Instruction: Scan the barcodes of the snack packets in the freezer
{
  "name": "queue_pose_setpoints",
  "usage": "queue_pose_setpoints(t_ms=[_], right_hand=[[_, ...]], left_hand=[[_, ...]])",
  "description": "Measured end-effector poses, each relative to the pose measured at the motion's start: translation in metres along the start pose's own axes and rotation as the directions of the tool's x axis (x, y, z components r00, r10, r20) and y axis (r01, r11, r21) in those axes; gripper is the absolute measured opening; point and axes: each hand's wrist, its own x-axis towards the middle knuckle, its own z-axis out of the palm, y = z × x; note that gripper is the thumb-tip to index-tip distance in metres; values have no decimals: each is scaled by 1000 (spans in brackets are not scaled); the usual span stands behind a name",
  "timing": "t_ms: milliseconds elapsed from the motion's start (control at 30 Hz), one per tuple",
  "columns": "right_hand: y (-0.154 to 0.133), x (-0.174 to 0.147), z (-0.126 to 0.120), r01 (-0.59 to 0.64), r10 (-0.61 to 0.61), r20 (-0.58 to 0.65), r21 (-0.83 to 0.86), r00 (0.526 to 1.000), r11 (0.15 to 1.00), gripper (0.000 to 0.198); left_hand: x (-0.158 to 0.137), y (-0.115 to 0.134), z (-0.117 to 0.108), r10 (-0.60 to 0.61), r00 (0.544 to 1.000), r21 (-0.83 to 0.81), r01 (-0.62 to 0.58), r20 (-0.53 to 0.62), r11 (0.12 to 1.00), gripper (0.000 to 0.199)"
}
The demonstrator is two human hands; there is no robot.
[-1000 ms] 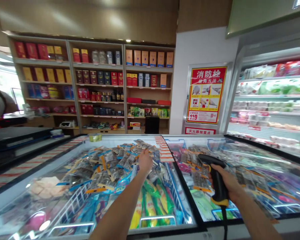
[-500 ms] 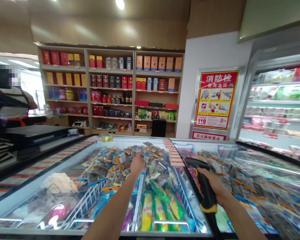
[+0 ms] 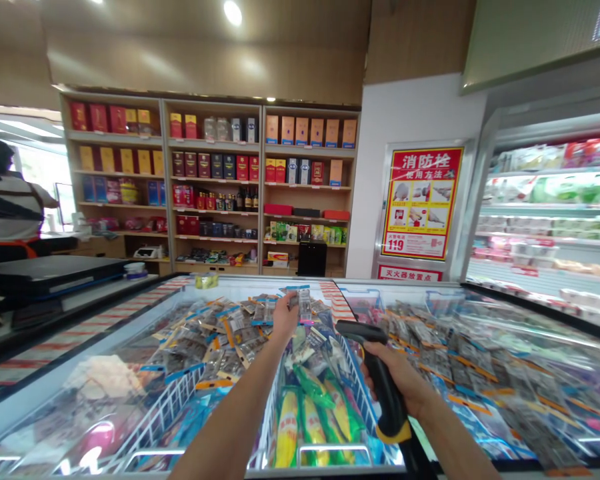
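Note:
My left hand is closed on the edge of a small clear packet with a blue strip and grey contents, held up over the freezer. A pinkish glow shows at the packet's lower edge. My right hand grips a black and yellow barcode scanner, its head pointing left towards the packet. Below my left hand lies a heap of similar packets with blue and orange strips. Green-and-yellow corn packs fill a white wire basket between my arms.
The chest freezer's divider runs between two halves, with more packets on the right. A dark flat case lies on the left counter. Another person stands at far left. Shelves of boxes line the back wall.
My left hand has lifted a packet from the heap and turned it up to the right. The scanner has moved left, closer to it. The view has shifted slightly.

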Motion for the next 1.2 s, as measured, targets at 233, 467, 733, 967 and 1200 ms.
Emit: queue_pose_setpoints(t_ms=[233, 467, 733, 967, 1200], right_hand=[[2, 2, -6, -27, 27, 12, 41, 1000, 999, 24], [2, 4, -1, -54, 54, -10, 6, 999, 999, 22], [1, 11, -5, -49, 50, -23, 40, 998, 998, 23], [-9, 15, -46, 42, -40, -188, 6, 981, 999, 24], [-12, 20, -100, 89, -91, -341, -19, 936, 996, 27]], left_hand=[[2, -7, 10, 17, 1000, -21, -16, 13, 1000, 43], [2, -8, 14, 122, 991, 73, -127, 63, 989, 53], [2, -11, 13, 146, 975, -10, -146, 170, 989, 65], [-5, 2, 38, 170, 963, -9, -172, 208, 985, 65], [-37, 42, 95, 213, 912, -50, -209, 351, 977, 65]])
